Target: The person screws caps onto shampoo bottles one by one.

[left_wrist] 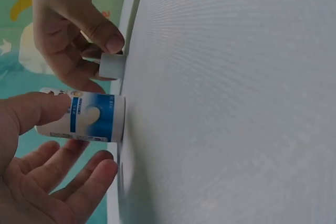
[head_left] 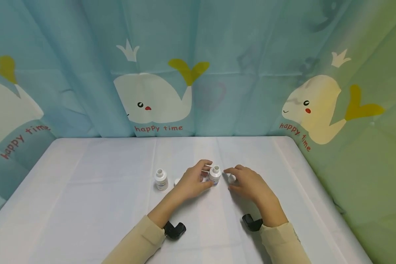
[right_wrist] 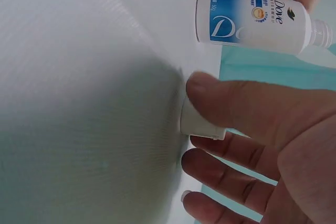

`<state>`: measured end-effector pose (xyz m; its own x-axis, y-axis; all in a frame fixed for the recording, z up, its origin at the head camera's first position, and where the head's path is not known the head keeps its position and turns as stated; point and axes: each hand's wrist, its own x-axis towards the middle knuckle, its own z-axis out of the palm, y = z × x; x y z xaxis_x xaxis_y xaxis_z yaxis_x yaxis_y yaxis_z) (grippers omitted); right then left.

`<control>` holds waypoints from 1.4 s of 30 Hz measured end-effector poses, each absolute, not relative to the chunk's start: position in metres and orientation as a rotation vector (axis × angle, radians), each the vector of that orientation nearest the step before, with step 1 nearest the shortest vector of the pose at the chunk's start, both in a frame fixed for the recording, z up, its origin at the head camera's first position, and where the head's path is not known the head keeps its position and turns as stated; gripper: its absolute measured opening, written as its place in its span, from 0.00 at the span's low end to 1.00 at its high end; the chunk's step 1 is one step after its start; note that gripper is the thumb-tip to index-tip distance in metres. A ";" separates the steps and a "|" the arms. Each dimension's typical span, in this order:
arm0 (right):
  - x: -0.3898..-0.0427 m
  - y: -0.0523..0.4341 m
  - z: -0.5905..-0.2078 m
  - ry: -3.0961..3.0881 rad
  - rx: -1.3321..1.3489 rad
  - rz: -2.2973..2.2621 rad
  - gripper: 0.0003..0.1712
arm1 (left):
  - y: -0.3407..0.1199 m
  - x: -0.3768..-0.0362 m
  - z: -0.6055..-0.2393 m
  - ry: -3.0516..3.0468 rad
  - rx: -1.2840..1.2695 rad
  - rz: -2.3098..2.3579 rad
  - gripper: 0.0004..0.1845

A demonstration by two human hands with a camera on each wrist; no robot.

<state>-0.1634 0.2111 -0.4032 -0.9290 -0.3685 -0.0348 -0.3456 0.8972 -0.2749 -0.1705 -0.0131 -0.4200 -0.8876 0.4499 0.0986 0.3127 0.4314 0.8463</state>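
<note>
While my left hand (head_left: 193, 181) steadies the small, light, smooth plastic bottle (head_left: 215, 175) upright mid-desk (head_left: 85, 190) by its rigid body, my right hand (head_left: 247, 183) pinches its loose cap (right_wrist: 197, 121) just beside.

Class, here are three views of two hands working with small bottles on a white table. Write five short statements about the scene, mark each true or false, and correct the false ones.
1. The left hand holds a small white bottle that stands on the table. True.
2. That bottle has its cap screwed on. False: its neck is open.
3. The right hand pinches a small white cap on the table. True.
4. A second bottle lies on its side. False: it stands upright, to the left of the hands.
5. The bottle's label is red. False: it is blue and white.
</note>
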 end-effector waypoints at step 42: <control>-0.153 0.206 -0.366 2.818 -0.849 -1.334 0.15 | -0.037 -0.151 -0.410 2.587 0.768 1.621 0.22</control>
